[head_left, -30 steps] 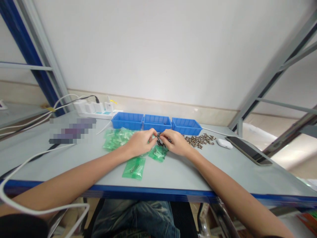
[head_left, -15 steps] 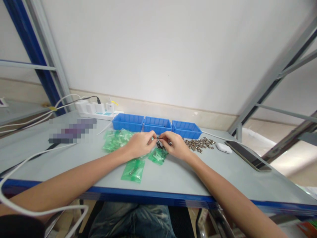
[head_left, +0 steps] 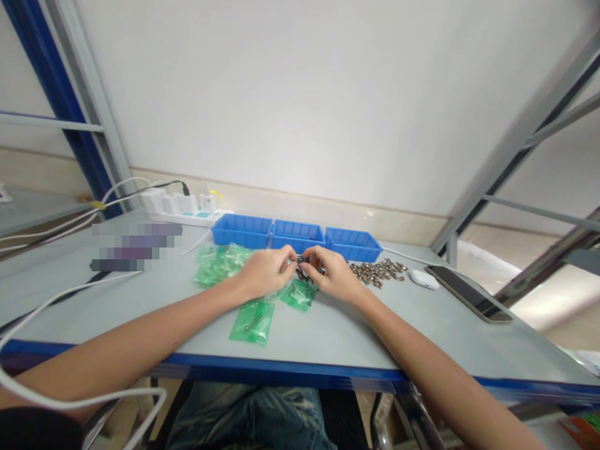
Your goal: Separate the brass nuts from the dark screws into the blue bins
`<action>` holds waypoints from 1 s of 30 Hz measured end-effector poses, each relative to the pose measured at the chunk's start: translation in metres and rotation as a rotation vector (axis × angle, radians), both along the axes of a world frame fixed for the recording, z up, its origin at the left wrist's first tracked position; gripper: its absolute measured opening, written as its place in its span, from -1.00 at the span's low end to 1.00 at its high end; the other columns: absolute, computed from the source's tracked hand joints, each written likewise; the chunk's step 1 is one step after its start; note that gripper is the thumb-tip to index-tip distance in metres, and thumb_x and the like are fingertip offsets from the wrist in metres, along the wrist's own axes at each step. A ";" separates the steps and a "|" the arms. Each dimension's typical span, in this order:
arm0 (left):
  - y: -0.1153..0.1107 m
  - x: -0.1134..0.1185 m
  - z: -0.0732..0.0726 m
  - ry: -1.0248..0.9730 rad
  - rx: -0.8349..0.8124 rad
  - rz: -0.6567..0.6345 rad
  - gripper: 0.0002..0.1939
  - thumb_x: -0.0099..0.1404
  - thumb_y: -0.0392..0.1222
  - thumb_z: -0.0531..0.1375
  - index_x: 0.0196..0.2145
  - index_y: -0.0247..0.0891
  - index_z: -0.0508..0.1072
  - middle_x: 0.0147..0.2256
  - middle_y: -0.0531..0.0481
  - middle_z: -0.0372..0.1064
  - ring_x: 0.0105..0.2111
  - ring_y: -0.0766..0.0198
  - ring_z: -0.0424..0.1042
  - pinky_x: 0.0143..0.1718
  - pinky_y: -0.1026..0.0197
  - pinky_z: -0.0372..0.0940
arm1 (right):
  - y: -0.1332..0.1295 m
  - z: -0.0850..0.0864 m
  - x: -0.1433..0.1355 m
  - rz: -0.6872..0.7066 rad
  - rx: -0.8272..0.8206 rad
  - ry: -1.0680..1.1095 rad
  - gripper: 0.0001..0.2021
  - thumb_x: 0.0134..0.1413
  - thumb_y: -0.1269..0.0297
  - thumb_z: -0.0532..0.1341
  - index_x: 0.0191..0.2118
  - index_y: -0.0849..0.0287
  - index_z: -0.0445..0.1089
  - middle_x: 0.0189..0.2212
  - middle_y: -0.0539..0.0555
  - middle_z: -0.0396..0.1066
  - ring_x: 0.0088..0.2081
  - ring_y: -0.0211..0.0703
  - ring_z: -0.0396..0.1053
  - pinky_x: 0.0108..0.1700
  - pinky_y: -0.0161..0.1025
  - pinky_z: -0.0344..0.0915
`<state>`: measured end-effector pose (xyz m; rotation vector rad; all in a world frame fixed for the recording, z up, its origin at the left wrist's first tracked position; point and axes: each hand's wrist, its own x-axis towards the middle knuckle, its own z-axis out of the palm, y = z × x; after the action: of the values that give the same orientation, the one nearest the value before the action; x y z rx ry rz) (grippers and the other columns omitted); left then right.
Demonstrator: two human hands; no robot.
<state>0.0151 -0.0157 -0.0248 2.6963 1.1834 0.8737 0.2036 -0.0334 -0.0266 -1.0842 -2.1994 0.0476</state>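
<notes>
My left hand [head_left: 268, 271] and my right hand [head_left: 332, 272] meet over the middle of the table, both with fingers pinched. Between the fingertips are small dark metal pieces [head_left: 304, 259], too small to name; both hands seem to grip them. More dark pieces [head_left: 301, 274] show just below the fingers. Under and beside my left hand lies a heap of green plastic bags [head_left: 216, 265]. One small green bag [head_left: 300, 296] with metal parts lies below the fingertips, and another green bag [head_left: 253, 324] with pin-like parts is nearer the front edge. Right of my right hand spreads a pile of small brassy metal parts [head_left: 380, 271].
Three blue bins [head_left: 242, 230] stand in a row behind the hands. A white earphone case [head_left: 424, 279] and a phone [head_left: 469, 294] lie at the right. A white power strip [head_left: 187, 215] and a white cable [head_left: 70, 292] are at the left.
My right fingers have shifted slightly, and the dark pieces between the fingertips show a little more. The left hand, bags and bins stay as they were.
</notes>
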 end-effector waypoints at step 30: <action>0.007 0.000 -0.014 0.304 0.100 -0.155 -0.77 0.27 -0.26 0.00 -0.25 -0.18 0.44 -0.25 0.00 0.44 -0.16 0.18 0.32 -0.12 0.10 0.10 | 0.041 -0.009 0.037 -0.633 0.137 0.043 -0.74 0.09 0.16 0.06 -0.34 0.15 0.45 -0.59 0.00 0.37 -0.54 -0.25 0.26 -0.47 -0.33 0.01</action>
<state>0.0150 -0.0086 -0.0391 3.0353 0.9795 0.5297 0.2408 0.0078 -0.0355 -1.6242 -1.7049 -0.3484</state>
